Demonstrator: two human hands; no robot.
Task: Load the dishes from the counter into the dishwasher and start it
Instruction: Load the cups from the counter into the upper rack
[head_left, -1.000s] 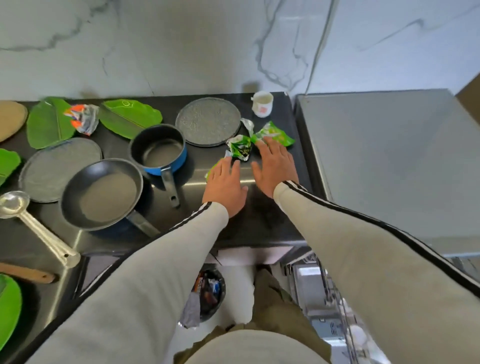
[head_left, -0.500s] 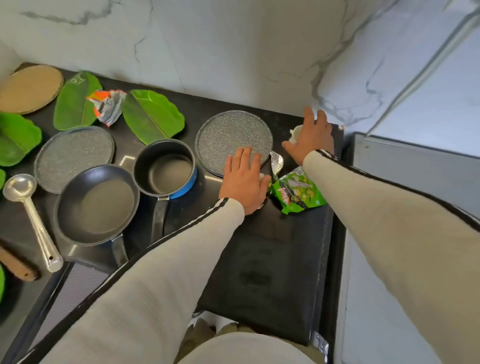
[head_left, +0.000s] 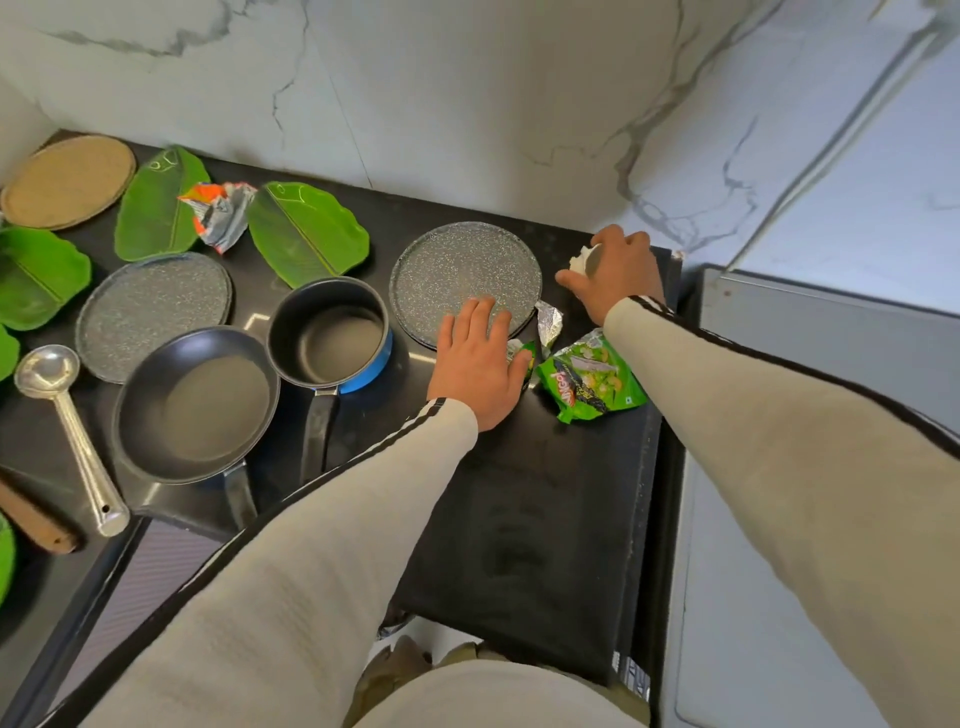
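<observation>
Gripping: right hand (head_left: 615, 275), fingers curled round white cup (head_left: 584, 258) at back right corner of bench (head_left: 519, 519). Left hand (head_left: 478, 358): released, fingers straight, resting on near rim of speckled plate (head_left: 457, 275), beside green snack wrapper (head_left: 592, 382).

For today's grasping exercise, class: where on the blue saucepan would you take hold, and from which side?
Grip the saucepan by its long black handle, coming from the front edge of the counter: the handle points that way, and the frying pan crowds the pot's left rim.
</observation>
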